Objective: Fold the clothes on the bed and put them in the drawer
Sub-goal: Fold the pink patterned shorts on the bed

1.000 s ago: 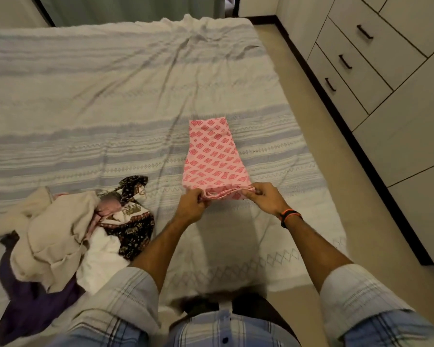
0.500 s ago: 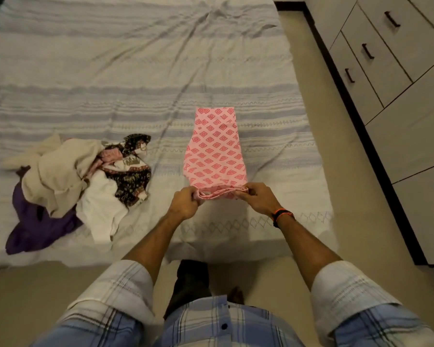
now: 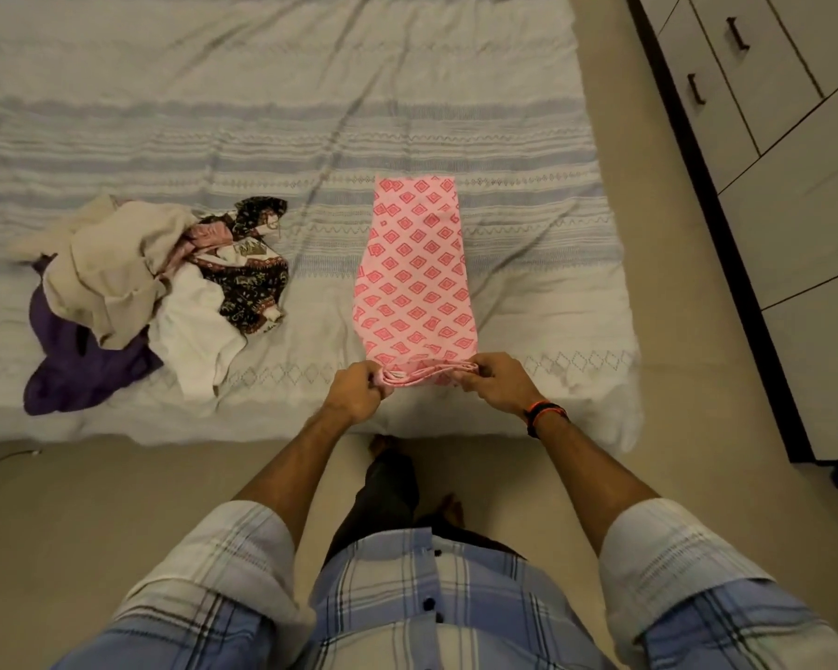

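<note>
At the near edge of the bed, left hand (image 3: 356, 391) pinched the left corner of the pink patterned cloth (image 3: 414, 278), fingers curled over the bunched hem; right hand (image 3: 497, 384) pinched the right corner of the same hem, thumb and fingers closed on the fabric; an orange-and-black band (image 3: 545, 412) sat on the right wrist; both forearms came out of rolled plaid sleeves (image 3: 668, 558). Cloth was folded into a long narrow strip, lying flat and running away from the hands toward the middle of the bed; near end lifted slightly between the two hands, layered edges visible there. Striped bedspread (image 3: 262, 113) lay beneath it, wrinkled. To the left, well apart from the pink strip, lay a loose pile of clothes (image 3: 156, 292): beige piece on top, white one beside it, dark printed one toward the strip, purple one at the outer edge near the mattress side. To the right, across a strip of floor, stood the drawer unit (image 3: 726, 74); drawer fronts were flush, dark handles showing.
</note>
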Motion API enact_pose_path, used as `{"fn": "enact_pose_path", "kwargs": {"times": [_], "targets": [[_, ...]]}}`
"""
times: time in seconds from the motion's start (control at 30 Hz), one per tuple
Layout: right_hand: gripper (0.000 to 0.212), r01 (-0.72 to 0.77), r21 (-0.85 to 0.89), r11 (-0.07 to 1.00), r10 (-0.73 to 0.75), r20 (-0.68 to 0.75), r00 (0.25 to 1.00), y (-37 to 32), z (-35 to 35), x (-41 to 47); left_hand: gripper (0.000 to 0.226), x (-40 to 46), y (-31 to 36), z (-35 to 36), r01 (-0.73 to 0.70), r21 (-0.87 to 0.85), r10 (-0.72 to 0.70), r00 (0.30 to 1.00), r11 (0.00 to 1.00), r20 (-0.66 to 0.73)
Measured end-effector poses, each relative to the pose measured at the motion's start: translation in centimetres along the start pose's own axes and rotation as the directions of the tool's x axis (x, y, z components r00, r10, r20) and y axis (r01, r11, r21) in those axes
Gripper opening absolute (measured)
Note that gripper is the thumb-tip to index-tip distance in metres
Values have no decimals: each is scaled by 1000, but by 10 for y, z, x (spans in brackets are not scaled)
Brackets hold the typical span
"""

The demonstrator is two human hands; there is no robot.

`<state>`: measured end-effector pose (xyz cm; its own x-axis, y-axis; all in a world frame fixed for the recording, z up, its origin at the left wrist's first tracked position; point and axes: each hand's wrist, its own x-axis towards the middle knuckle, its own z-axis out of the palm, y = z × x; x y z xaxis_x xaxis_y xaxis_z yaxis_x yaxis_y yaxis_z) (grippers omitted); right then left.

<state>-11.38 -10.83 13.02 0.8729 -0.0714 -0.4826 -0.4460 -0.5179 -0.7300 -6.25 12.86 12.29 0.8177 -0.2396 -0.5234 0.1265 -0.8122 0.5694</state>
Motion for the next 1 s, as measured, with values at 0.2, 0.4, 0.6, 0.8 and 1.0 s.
{"fn": "enact_pose_path", "kwargs": {"times": [0.2, 0.4, 0.6, 0.8, 1.0], "targets": [[28, -46, 43, 998, 47, -28, 998, -8, -4, 34, 25, 35, 5, -13, 21, -8, -21, 1000, 1000, -4], [26, -115, 77, 990, 121, -83, 989, -21, -14, 90, 14, 99, 15, -31, 55, -68, -55, 998, 996, 8], [33, -217, 95, 972, 229, -150, 962, -20, -22, 155, 22, 168, 19, -41, 101, -166, -99, 995, 981, 22], [28, -285, 89, 954, 298, -213, 931, -18, -27, 216, 23, 227, 21, -44, 158, -197, -153, 987, 968, 40], [28, -333, 94, 938, 345, -206, 916, -2, -26, 280, 23, 284, 17, -38, 191, -203, -188, 982, 960, 34]]}}
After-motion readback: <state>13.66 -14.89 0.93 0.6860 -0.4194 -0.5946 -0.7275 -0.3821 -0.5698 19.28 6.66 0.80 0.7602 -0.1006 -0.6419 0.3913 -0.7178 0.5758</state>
